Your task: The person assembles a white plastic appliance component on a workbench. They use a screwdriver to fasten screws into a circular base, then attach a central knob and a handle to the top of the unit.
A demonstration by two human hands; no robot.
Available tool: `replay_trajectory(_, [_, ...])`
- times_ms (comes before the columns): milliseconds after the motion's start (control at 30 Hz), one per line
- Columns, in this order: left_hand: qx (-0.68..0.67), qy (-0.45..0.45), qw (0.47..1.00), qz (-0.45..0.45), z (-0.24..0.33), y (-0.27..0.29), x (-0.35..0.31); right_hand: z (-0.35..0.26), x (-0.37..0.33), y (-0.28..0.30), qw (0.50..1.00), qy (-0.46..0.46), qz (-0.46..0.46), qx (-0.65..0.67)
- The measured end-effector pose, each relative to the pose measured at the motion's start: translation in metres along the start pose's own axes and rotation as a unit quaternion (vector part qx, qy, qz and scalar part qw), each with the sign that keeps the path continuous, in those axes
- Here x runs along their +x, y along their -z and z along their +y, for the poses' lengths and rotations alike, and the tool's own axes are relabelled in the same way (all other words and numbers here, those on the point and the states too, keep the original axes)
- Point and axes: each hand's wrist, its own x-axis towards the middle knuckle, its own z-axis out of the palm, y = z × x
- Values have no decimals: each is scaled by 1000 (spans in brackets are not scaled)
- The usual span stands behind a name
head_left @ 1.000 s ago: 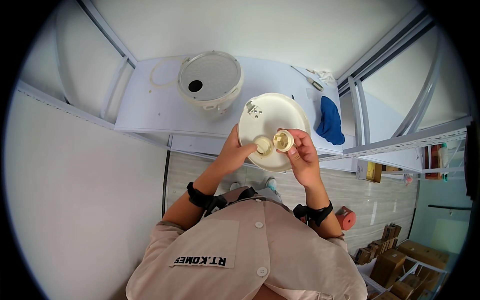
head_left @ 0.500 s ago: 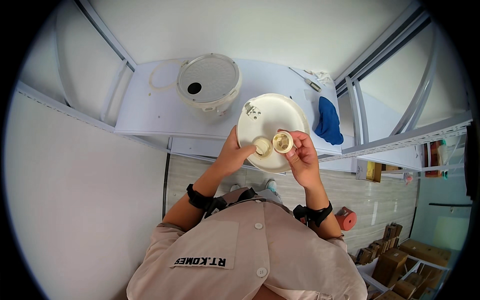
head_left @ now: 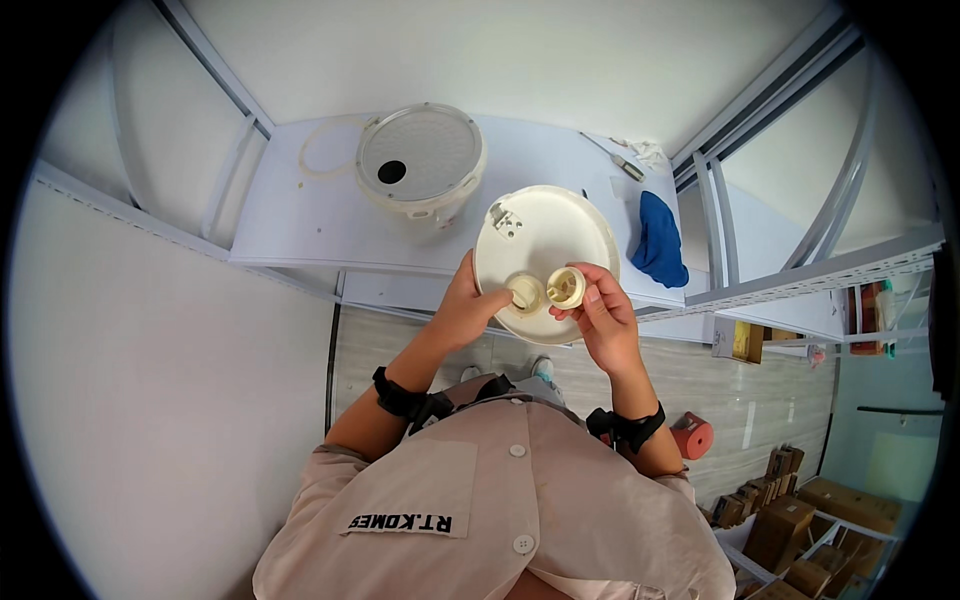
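Observation:
My left hand (head_left: 466,314) grips the left edge of an oval white lid cover (head_left: 562,228), holding it in front of me with its hollow side up. Its thumb rests by a round cream collar (head_left: 526,308) in the lower part of the cover. Pinched in my right hand (head_left: 612,328) is a small round cream cap (head_left: 568,288) with ribs inside, its hollow side facing up. The cap is held over the cover, just right of the collar. Beyond the cover stands a white rice cooker (head_left: 420,160) with a grey metal top and a dark round hole.
On the white table (head_left: 300,225) lie a pale ring (head_left: 303,160) at left, a screwdriver (head_left: 628,168) at the back right and a blue cloth (head_left: 657,240) below it. Crumpled white tissue (head_left: 650,154) sits near the screwdriver. Metal frame posts (head_left: 715,220) rise at right.
The cap in my right hand has tilted a little, and the fingers around it have shifted. My left hand and the lid cover have hardly moved.

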Motion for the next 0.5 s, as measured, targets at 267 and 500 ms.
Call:
replay_trajectory(267, [36,-17,999,-20,-3,7,2,-5,1,1,997,-36,-11,65])
replay_trajectory(500, [50,-11,998,-24,0,5,0,-3,0,-4,999,-29,28,33])
